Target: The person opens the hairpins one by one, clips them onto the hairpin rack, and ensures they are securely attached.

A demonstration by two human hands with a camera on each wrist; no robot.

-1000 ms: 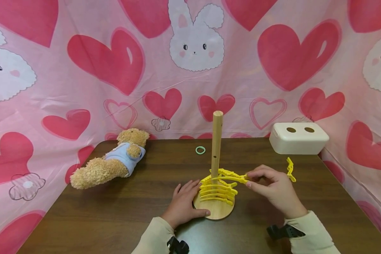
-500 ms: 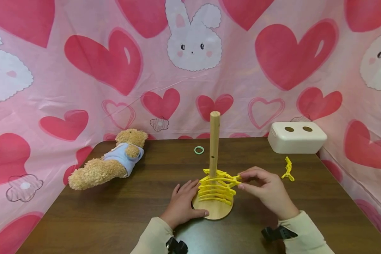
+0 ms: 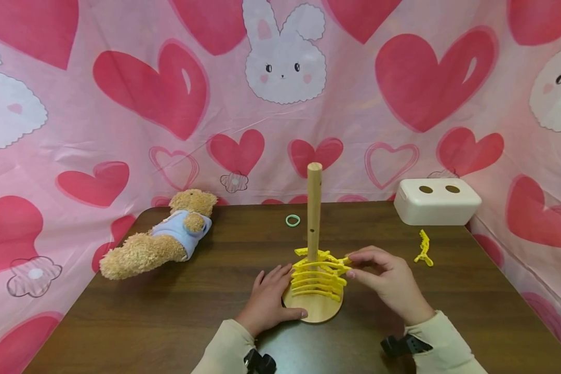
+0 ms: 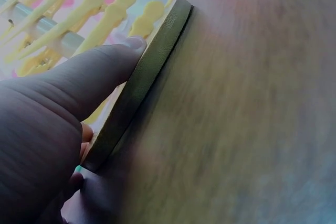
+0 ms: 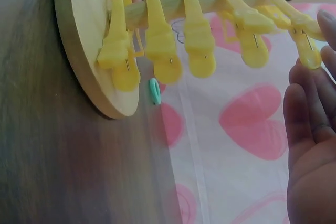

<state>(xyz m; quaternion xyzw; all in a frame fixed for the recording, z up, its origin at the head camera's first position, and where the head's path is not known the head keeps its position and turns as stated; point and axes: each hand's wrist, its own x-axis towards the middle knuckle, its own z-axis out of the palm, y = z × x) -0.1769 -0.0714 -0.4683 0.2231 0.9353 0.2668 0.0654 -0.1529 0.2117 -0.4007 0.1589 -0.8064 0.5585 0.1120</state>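
A wooden post (image 3: 314,213) stands upright on a round wooden base (image 3: 319,311). Several yellow alligator hair clips (image 3: 315,286) are stacked along its lower part, reaching across the post. My right hand (image 3: 390,283) pinches the lever end of the topmost hair clip (image 5: 307,48) between thumb and fingers; that clip's long arms lie at the post. My left hand (image 3: 271,304) rests against the base's left side, fingers extended and thumb (image 4: 113,61) on the base near its rim. Part of the left fingers is hidden in the left wrist view.
One more yellow hair clip (image 3: 424,249) lies on the table at right, before a white box (image 3: 438,208) with two round holes. A green ring (image 3: 293,221) lies behind the post. The teddy bear (image 3: 163,239) lies at left. A patterned cloth (image 3: 168,156) hangs behind the table.
My right hand has moved left towards the post, bringing the topmost hair clip further in across it. The left hand stays on the base. The view has shifted slightly.
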